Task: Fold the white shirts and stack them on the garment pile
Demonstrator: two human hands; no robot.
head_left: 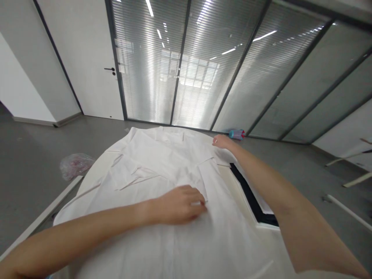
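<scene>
A white shirt [162, 155] lies spread out over a pale table [228, 176], with loose folds across its upper part. My left hand [183, 204] rests near the middle of the shirt, its fingers curled together on a fold of the cloth. Farther away, at the right edge, my right hand [222, 142] pinches part of the same shirt. The fingertips of both hands are partly hidden. Beneath my right forearm lies a flat black and white item [251, 199], whose kind I cannot make out.
On the grey floor to the left is a clear plastic bag [76, 164] with pinkish contents. A blue and red striped bundle [236, 134] sits by the glass partition [197, 77]. Pale bars [348, 211] stand out at the right. A white door [87, 58] is behind.
</scene>
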